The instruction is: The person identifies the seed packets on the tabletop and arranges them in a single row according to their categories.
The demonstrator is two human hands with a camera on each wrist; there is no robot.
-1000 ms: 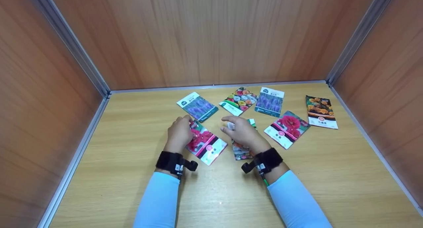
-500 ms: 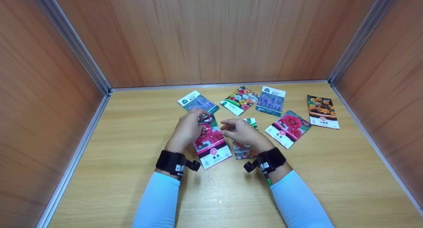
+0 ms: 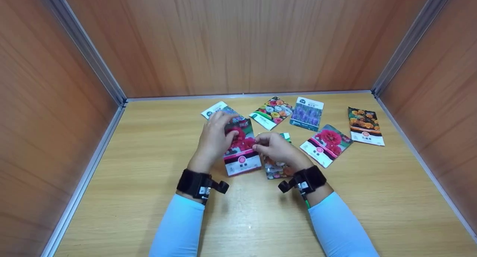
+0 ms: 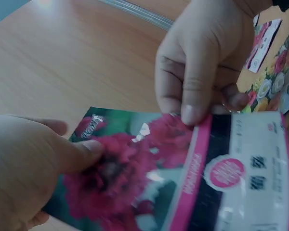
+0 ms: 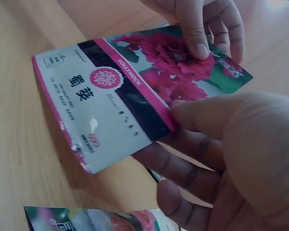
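Observation:
A hollyhock seed packet (image 3: pixel 242 149), printed with pink-red blooms and a white lower end, is held between both hands above the table. My left hand (image 3: pixel 215 134) pinches its flowered end, thumb on the printed front (image 4: pixel 135 159) and fingers behind. At the packet's right edge, my right hand (image 3: pixel 277 147) grips with thumb on top and fingers curled beneath, as the right wrist view shows. Under the right hand lies another flower packet (image 3: pixel 275 169), partly covered by that hand. Behind the left hand, a lavender packet (image 3: pixel 215 108) is partly hidden.
Farther back lie a mixed-flower packet (image 3: pixel 272 112) and a second lavender packet (image 3: pixel 307 113). To the right are another hollyhock packet (image 3: pixel 326 145) and an orange-flower packet (image 3: pixel 366 126). Wood panels (image 3: pixel 238 44) wall the table (image 3: pixel 123 193) at the back and sides.
The left hand has lifted the hollyhock packet off the table, turned it more upright and brought it right. The right hand, earlier apart from it, now grips its edge.

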